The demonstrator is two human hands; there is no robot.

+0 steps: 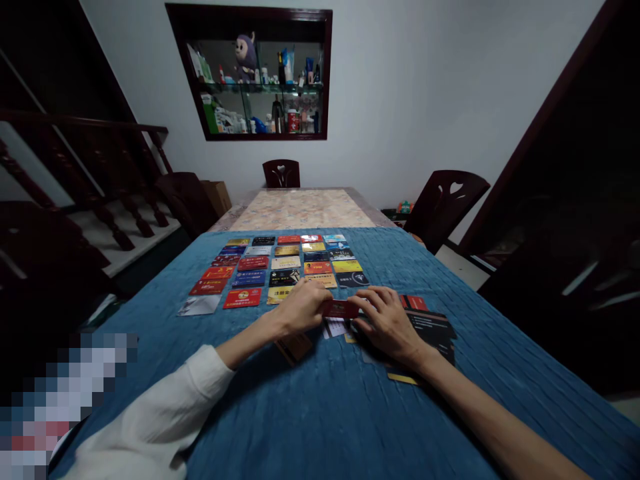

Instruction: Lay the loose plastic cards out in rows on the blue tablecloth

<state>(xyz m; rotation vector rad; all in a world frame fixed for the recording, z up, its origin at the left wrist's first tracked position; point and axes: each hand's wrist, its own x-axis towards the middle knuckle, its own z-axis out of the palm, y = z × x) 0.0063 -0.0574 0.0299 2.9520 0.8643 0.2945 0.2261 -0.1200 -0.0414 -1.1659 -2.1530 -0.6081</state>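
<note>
My left hand (300,308) and my right hand (387,320) meet over the blue cloth (310,413) and both grip a dark red card (340,309) by its ends. Under and beside the hands lie loose cards, a dark pile (433,327) to the right and a brown card (295,347) below the left wrist. Beyond the hands, several rows of coloured cards (280,267) are laid out in a grid, face up.
The table extends past the cloth with a patterned top (303,208). Dark wooden chairs (443,200) stand at the far end and the right side. A wall niche with shelves of bottles and a plush toy (246,57) is behind. A stair railing (100,167) is at left.
</note>
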